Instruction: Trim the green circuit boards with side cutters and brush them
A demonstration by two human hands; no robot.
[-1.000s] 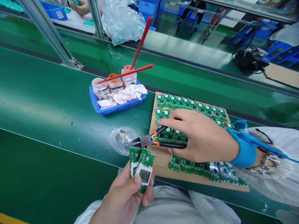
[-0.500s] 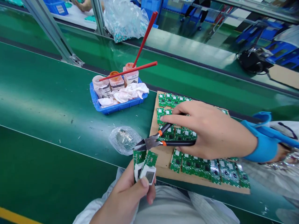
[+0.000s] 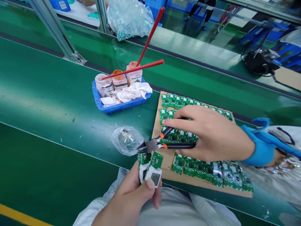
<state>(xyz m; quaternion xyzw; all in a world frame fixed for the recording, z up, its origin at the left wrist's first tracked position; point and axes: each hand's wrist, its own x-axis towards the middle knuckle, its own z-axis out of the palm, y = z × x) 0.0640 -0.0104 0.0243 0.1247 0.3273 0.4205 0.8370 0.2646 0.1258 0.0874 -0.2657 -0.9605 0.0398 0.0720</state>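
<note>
My left hand pinches two small green circuit boards, each with a white-framed square part, held upright near my lap. My right hand grips black side cutters with orange collars. The cutter jaws touch the top edge of the held boards. Under my right hand a brown cardboard sheet carries rows of several more green boards. A blue cuff covers my right wrist.
A crumpled clear plastic bag lies on the green conveyor belt left of the cutters. Behind it a blue tray holds bottles, white rags and two red sticks. A metal frame leg stands far left.
The view has shifted slightly. My left hand has brought the boards a little right and lower, and the cutter jaws have stayed at their top edge. The right hand has barely moved.
</note>
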